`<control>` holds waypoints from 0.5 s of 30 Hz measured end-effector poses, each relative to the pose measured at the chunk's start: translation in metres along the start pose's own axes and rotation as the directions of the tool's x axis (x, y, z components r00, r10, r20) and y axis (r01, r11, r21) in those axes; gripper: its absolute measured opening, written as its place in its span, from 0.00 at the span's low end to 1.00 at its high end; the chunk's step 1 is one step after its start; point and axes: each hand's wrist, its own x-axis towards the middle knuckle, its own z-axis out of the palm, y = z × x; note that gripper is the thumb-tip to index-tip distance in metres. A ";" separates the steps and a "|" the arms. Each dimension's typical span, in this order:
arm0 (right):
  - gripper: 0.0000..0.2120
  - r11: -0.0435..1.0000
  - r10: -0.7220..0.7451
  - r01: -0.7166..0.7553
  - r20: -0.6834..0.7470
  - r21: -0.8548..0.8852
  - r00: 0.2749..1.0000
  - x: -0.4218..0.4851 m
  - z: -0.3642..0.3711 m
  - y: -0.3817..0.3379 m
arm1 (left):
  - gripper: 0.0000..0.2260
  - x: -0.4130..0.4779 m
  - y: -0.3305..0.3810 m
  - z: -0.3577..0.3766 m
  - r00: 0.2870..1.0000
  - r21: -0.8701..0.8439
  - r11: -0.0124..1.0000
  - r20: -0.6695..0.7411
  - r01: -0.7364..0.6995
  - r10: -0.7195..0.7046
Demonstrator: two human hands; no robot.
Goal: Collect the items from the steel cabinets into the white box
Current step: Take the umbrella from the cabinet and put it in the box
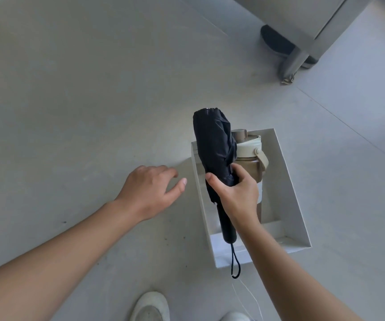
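Observation:
A white box (289, 181) lies open on the grey floor. Inside it rests a tan water bottle (253, 158) with a cream lid and carry loop. My right hand (235, 193) grips a folded black umbrella (214, 144) around its middle, holding it over the box's left side, handle and wrist strap pointing toward me. My left hand (151, 191) hovers just left of the box, fingers spread, holding nothing.
The leg and lower edge of a steel cabinet (307, 24) stand at the top right, with a dark shoe (277, 42) of another person behind the leg. My own white shoes (151, 306) show at the bottom edge. A thin white cord (247, 297) trails near them.

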 end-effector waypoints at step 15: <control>0.13 0.997 0.070 -0.069 0.040 -0.042 0.997 -0.010 0.018 0.025 | 0.33 -0.005 0.006 0.015 0.999 0.001 0.999 0.030 0.043 -0.043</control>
